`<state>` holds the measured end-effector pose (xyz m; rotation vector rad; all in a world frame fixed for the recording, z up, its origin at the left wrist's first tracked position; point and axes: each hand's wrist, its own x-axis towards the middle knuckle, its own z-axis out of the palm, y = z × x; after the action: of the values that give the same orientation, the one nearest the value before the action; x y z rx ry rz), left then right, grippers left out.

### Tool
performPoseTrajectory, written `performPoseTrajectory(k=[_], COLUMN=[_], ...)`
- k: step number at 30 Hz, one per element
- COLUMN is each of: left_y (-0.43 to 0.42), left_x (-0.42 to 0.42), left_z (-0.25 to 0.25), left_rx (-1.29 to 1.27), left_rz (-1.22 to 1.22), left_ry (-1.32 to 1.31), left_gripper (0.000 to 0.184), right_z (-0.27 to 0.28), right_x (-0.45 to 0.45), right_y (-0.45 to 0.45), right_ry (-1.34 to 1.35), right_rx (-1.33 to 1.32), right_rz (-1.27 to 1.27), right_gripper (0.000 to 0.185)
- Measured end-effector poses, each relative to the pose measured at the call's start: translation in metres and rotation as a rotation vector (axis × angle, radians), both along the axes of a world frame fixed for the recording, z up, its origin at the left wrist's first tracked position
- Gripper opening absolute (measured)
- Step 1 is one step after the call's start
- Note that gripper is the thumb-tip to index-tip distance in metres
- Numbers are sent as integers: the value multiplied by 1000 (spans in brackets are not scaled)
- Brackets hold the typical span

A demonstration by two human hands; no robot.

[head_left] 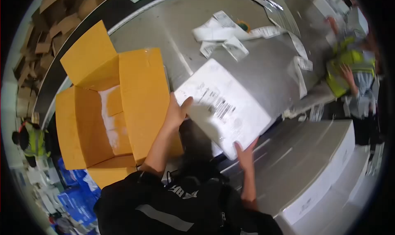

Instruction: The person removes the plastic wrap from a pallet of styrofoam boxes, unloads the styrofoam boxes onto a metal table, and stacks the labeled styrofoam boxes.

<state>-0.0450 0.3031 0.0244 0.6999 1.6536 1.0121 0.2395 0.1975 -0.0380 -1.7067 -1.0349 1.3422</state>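
A white box (230,99) with printed labels and a barcode on its upper face is held tilted in front of me. Around its left edge my left hand (177,111) is closed, the thumb lying on top. My right hand (246,153) grips the near right corner, thumb on the upper face and the other fingers hidden beneath. To the left stands a large yellow-brown carton (142,103) with its flaps spread open. White residue or paper shows on its inner wall, and no goods are visible inside.
Strips of printed labels (263,31) lie on the grey table (255,70). A large white carton (317,181) is at the right. Blue bags (76,198) sit lower left. People in yellow vests (352,68) are at both sides. Cardboard boxes (43,41) are piled beyond the dark conveyor.
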Motion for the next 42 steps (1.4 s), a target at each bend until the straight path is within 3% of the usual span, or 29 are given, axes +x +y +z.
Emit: performPoseTrajectory(k=[2,5,7,9,11,12,13,14,15,17,18,19,21,22,24,27,30,35,39,42], left_y=[0,-9,-8,-14,-20,-27,-35,-38,-44,-46,-54,-61,-64,-63,-73,-72,-71,-69,-73,-71], left_x=[-12,-2,12,11,-1,-8,-16,-22,-32,-40,-48,-55,-78,-86,-94,-107,-109,-101,-101,-100], left_z=[-33,-33,31,71,78,76,74,74,76,79,83,82,74,69,65,54,44,58,50,54], left_rx=[253,188,102,116,126,178,232,291,313,306,286,295,322,306,182,11,206,74,117,40], left_rz=[-47,-1,-24,-30,-51,3,56,111,117,249,313,322,186,115,76,-7,18,28,38,49], left_ry=[57,204,-125,-209,-284,-251,-216,-184,-180,-97,-52,-48,631,968,1025,1160,972,981,956,945], left_gripper=[73,78,82,74,67,64,61,59,59,57,56,56,61,64,66,71,74,74,73,73], right_z=[12,33,25,8,-8,-26,-21,-8,-25,-32,-54,-82,-101,-91,-74,-55,-65,-89,-62,-61], right_x=[-32,-71,-98,-133,-175,-193,-227,-256,-303,-331,-340,-342,-347,-338,-294,-246,-196,-129,-97,-71], right_y=[5,37,66,103,154,196,237,272,309,373,372,373,398,407,387,351,318,243,191,176], right_ry=[-69,141,98,35,184,153,270,306,177,28,41,-156,-543,-538,-186,88,168,219,218,99], right_rx=[21,-107,-37,122,194,264,328,43,311,27,31,286,826,840,411,304,216,84,-106,-70], right_rz=[127,25,51,50,39,237,175,79,19,287,300,243,85,87,400,401,321,240,136,131], right_gripper=[114,118,118,117,116,116,116,119,105,108,108,107,104,104,91,59,31,19,16,16])
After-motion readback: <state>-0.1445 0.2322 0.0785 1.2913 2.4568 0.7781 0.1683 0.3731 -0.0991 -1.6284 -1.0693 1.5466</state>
